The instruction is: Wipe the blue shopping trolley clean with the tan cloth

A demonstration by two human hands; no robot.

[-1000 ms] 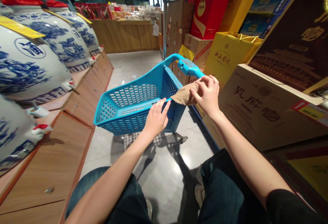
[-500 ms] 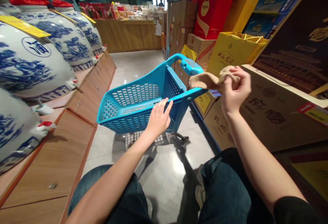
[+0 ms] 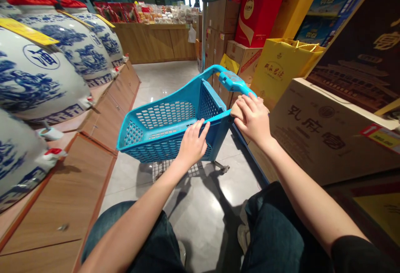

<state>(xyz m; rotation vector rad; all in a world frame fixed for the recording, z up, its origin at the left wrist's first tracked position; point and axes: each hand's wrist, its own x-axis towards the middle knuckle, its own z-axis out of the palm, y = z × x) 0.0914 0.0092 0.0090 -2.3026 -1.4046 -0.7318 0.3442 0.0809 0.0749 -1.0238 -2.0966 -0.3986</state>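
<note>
A blue plastic shopping cart stands in front of me with its basket to the left and its handle at the right. My left hand lies on the near rim of the basket, its fingers stretched out. With my right hand I press a tan cloth onto the frame at the near end of the cart's handle. Most of the cloth is hidden under my fingers. Inside the basket only the blue mesh walls and floor show.
Large blue-and-white jars line a wooden cabinet on the left. Stacked cartons, a yellow bag and a red box crowd the right. A wooden counter with packaged goods crosses the back.
My right hand has moved left and down, bringing the cloth from above the cartons onto the cart's frame beside the handle. My left hand stays on the rim.
</note>
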